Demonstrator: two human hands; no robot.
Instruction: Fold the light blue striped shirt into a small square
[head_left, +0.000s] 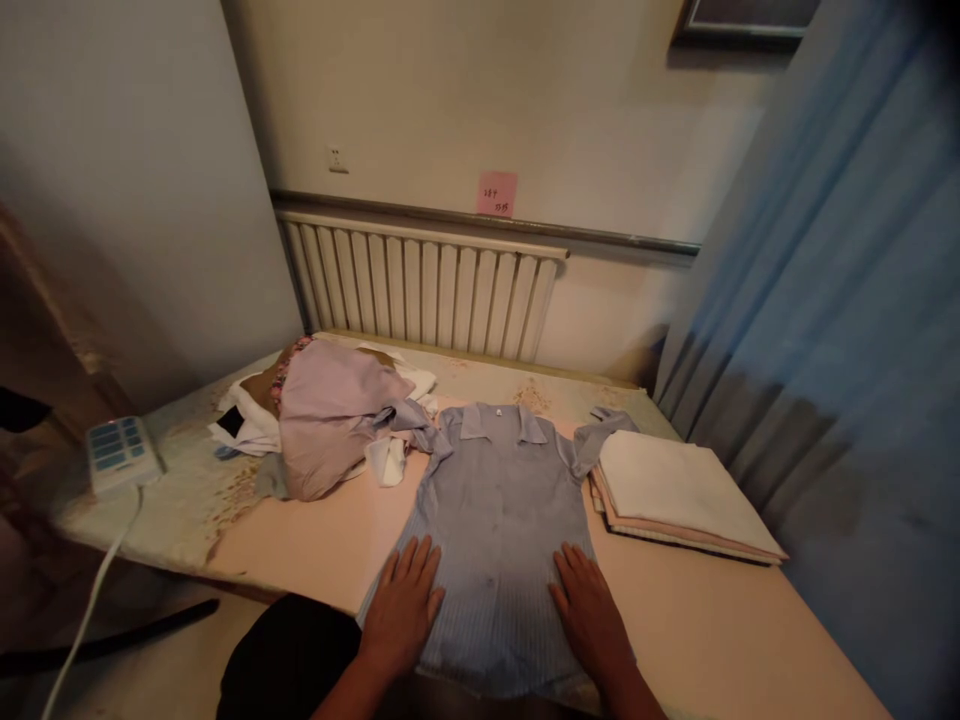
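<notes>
A blue-grey collared shirt (499, 520) lies spread front side up on the table, collar toward the wall and hem at the near edge. My left hand (401, 605) rests flat on the shirt's lower left side, fingers stretched out. On the lower right side lies my right hand (589, 610), also flat with its fingers extended. The shirt's left sleeve reaches the heap of clothes (330, 410). Its right sleeve bends up beside a stack of folded cloths (690, 490).
A white power strip (120, 455) with a cable sits at the table's left end. Behind the table (750, 630) is a radiator (420, 280). A blue curtain (840, 350) hangs along the right. Something black (289, 660) stands below the near edge at left.
</notes>
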